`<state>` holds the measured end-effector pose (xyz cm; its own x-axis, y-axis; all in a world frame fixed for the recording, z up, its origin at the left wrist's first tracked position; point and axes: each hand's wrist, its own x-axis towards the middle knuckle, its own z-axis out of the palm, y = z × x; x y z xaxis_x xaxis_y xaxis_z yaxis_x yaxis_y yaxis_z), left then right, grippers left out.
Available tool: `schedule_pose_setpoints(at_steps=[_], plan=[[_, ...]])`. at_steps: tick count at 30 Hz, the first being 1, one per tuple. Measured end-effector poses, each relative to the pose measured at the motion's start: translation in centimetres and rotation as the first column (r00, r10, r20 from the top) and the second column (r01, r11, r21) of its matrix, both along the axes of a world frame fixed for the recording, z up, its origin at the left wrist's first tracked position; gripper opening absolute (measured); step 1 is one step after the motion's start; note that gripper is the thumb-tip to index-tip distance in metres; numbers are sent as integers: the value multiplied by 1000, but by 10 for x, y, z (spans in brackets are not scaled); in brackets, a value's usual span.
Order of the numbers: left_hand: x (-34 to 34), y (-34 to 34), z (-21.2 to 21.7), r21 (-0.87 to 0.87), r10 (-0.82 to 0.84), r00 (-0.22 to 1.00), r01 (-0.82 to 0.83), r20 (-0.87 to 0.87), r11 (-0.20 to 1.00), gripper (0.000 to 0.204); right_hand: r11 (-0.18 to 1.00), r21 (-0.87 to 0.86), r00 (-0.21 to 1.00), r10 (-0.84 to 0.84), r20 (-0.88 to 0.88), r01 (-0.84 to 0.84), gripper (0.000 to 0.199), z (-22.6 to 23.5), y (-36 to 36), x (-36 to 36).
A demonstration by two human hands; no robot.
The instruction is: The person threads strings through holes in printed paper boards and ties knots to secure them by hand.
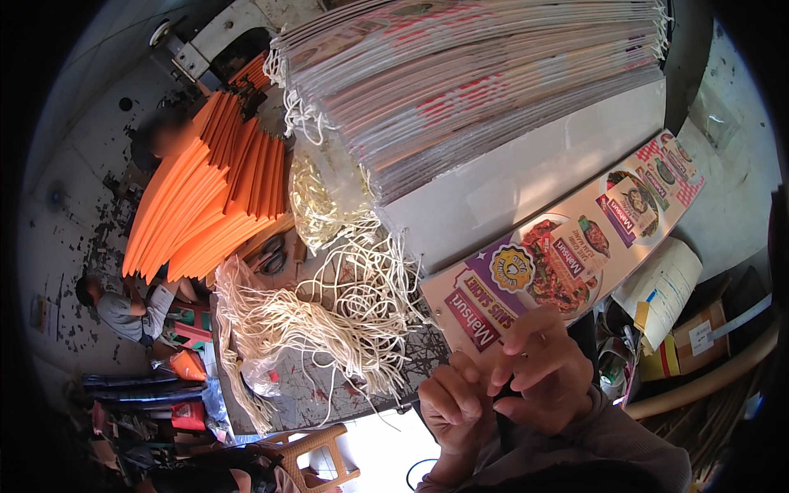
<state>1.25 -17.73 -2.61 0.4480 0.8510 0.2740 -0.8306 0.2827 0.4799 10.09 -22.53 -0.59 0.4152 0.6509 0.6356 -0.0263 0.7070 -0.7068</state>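
Left grip (449, 403) curled, right grip (549, 380) loosely bent; cannot tell if holding anything. Printed board (567, 255) just beyond both.

The long printed card (526, 283) carries large white lettering on a slanted purple plate (471, 322) near its lower left end, with pale block capitals beside it and smaller words circling a round yellow badge (511, 269). White lettering also stands on the pictured food packets (573, 256) along the card. On the brown carton (701, 338), a white label bears print too small to read, as are the marks on the curled white sheet (664, 279).
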Motion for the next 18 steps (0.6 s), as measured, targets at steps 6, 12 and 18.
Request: schedule_pose_setpoints(at_steps=[6,12,18], plan=[[-2,2,-11,272,91,981,-43,-169,961,25,930,78,930,-363,49,359,40,3,3,-16],[-1,3,-11,240,98,990,-71,-104,968,27,896,88,894,-442,72,436,36,0,6,-22],[-3,6,-17,369,267,952,-197,-149,908,26,890,57,876,-455,158,452,33,1,3,-19]])
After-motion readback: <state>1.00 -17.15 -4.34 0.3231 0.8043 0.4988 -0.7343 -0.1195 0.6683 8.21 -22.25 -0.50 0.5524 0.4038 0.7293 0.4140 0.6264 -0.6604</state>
